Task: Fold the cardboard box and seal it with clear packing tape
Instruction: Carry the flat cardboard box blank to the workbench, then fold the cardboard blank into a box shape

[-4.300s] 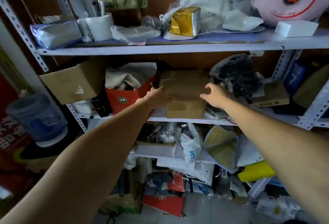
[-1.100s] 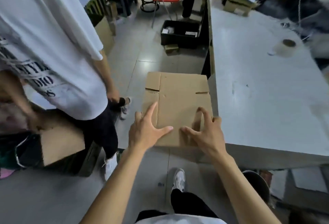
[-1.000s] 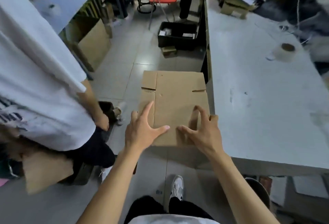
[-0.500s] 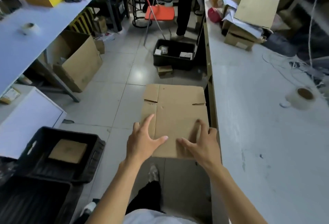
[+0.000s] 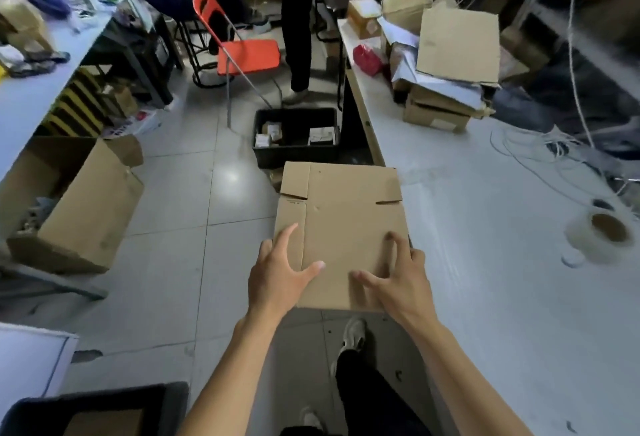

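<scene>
Hands: left hand (image 5: 277, 279) and right hand (image 5: 403, 283) grip flat brown cardboard box (image 5: 341, 227).
Writing: none legible.
Desk: clear tape roll (image 5: 604, 236).

The flat box (image 5: 341, 227), taken off the shelf, now rides between both hands, its right edge beyond the right fingers (image 5: 393, 245) overlapping the table (image 5: 485, 262).

- Both forearms bare, no sleeves showing, no watch or rings on the left hand (image 5: 277, 272) or right hand (image 5: 403, 281).
- Black trousers (image 5: 367, 397).
- Pale grey-white trainers (image 5: 351, 333).
</scene>
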`<state>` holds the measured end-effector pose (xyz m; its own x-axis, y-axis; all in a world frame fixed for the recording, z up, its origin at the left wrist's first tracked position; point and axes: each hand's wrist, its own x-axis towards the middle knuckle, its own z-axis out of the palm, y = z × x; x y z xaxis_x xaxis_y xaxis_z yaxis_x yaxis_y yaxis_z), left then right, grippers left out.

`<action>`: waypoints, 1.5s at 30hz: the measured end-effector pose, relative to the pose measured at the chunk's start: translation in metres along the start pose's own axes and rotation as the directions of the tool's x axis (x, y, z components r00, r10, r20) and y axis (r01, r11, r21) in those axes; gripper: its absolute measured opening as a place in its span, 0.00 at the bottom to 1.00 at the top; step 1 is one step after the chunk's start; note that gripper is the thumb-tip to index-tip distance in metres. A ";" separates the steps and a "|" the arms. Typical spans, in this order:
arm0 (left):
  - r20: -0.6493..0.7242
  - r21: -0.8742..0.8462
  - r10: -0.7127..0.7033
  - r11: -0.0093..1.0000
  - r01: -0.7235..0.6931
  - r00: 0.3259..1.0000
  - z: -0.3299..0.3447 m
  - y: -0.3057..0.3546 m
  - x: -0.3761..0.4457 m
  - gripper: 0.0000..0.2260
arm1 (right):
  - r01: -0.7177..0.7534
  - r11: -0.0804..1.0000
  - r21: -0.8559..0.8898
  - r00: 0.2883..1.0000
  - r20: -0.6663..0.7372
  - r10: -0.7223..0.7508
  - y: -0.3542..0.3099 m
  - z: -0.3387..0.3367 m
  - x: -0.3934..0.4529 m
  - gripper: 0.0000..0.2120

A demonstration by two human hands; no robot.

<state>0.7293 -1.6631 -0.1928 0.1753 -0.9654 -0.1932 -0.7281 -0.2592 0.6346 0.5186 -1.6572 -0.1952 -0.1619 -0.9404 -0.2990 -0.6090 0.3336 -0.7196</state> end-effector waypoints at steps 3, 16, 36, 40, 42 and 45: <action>0.013 -0.006 0.027 1.000 -0.027 1.000 0.013 0.018 0.061 0.36 | -0.007 0.999 0.031 1.000 -0.013 0.007 -0.005 -0.002 0.062 0.44; 0.142 -0.061 0.213 0.977 -0.207 0.967 0.056 0.147 0.253 0.35 | -0.207 0.978 0.036 0.947 -0.245 0.210 -0.023 -0.077 0.235 0.47; 0.611 -0.325 0.713 0.621 -0.713 0.343 0.165 0.315 0.371 0.34 | -0.611 0.598 0.518 0.289 -0.558 0.778 -0.005 -0.129 0.250 0.51; 0.643 -0.294 0.728 0.520 -0.802 0.236 0.178 0.351 0.360 0.38 | -0.601 0.632 0.489 0.293 -0.601 0.744 0.009 -0.149 0.246 0.55; 0.652 -0.322 0.736 0.484 -0.813 0.180 0.182 0.367 0.356 0.37 | -0.519 0.701 0.489 0.305 -0.660 0.686 0.014 -0.164 0.245 0.54; 0.633 -0.352 0.774 0.309 -0.883 0.018 0.194 0.397 0.355 0.26 | -0.399 0.784 0.475 0.312 -0.733 0.604 0.022 -0.189 0.247 0.53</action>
<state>0.3736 -2.1028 -0.1543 -0.9798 -0.1996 0.0136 -0.1466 0.7622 0.6305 0.3182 -1.8946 -0.1660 -0.9877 -0.1405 -0.0682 -0.0437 0.6680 -0.7428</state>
